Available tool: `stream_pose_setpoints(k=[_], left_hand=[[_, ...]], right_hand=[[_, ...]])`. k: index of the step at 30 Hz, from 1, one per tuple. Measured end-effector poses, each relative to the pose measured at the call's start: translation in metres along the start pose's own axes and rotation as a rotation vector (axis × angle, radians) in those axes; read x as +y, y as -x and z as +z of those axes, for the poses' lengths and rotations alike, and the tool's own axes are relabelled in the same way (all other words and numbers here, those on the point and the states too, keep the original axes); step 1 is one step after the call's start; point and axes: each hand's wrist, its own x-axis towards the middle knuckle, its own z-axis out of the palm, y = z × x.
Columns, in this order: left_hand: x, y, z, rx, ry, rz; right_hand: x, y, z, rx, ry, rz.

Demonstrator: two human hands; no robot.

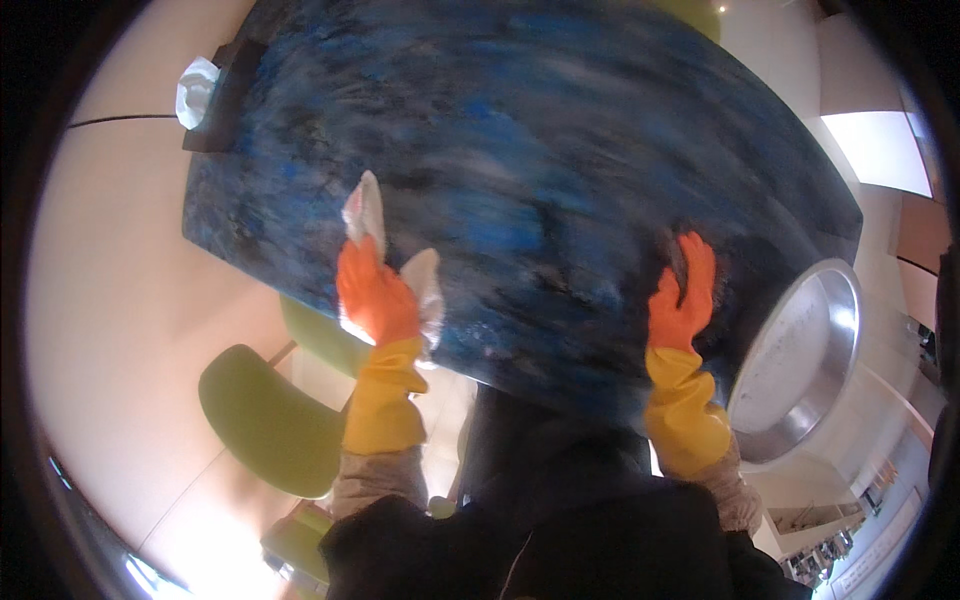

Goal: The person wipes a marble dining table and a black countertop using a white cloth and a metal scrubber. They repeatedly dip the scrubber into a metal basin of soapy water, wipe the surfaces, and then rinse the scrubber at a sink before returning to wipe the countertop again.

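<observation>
My left hand (pixel 376 294), in an orange and yellow rubber glove, grips a crumpled white cloth (pixel 426 289) above the left near edge of a table with a mottled dark blue and black top (pixel 480 135). One end of the cloth sticks up past the fingertips, and another part hangs out beside the wrist. Over the right side of the table is my right hand (pixel 684 292), gloved the same way. Its thumb stands apart from the fingers, and nothing shows in it. Whether it touches the tabletop cannot be made out.
A round stainless steel basin (pixel 776 367) is at the right near edge, close to my right forearm. At the far left edge stands a dark tissue box (pixel 229 97) with a white tissue (pixel 196 91) poking out. Green chairs (pixel 262 420) are below left, near the pale wall.
</observation>
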Motion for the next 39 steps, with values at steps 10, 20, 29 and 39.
stream_pose_setpoints(k=[10,20,29,39], left_hand=[[0.269,0.061,0.036,-0.114,0.166,0.124],[0.409,0.094,0.083,-0.248,0.463,0.443],[0.383,0.087,0.075,-0.308,0.409,0.393],[0.381,0.069,-0.026,-0.794,0.767,0.027]], right_hand=[[-0.065,-0.089,-0.085,-0.053,-0.663,0.427],[-0.034,-0.129,-0.169,-0.017,-0.622,0.528],[0.052,-0.218,-0.226,0.213,-0.407,0.514],[0.178,-0.261,-0.227,-0.077,-0.41,0.638]])
